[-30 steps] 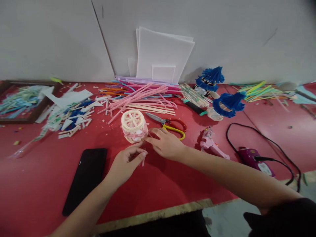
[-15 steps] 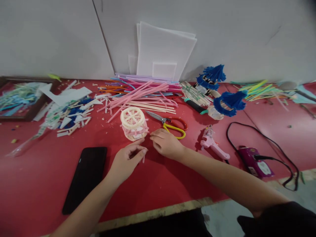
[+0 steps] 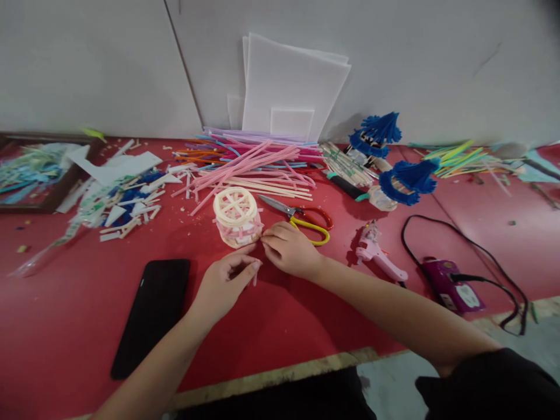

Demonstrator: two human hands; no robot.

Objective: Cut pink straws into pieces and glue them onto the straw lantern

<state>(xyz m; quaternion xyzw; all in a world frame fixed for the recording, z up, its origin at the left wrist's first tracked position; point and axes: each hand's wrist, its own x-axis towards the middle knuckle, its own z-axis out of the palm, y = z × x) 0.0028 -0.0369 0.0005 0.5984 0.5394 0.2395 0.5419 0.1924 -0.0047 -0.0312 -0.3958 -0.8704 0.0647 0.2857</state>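
A small round cage [image 3: 236,219] of cream and pink stems, with a spoked cream top, stands upright on the red table. My left hand [image 3: 225,283], just in front of it, pinches a short pink pipe cleaner piece [image 3: 255,280] between thumb and forefinger. At the cage's lower right, my right hand [image 3: 291,249] has its fingers bent together; the tips reach the cage's edge, and whatever they grip is too small to make out. Scissors [image 3: 291,211] with yellow and red handles lie right behind my right hand.
A black phone [image 3: 151,318] lies left of my hands. To the right are a pink glue gun [image 3: 378,256] and a purple box [image 3: 452,286] with a black cord. Pink pipe cleaners [image 3: 249,166], white scraps [image 3: 135,166] and blue-roofed models [image 3: 409,182] line the back.
My right hand has shifted slightly left and up, closer to the cage's lower right edge. The left hand keeps its pinch on the pink piece, almost unmoved.
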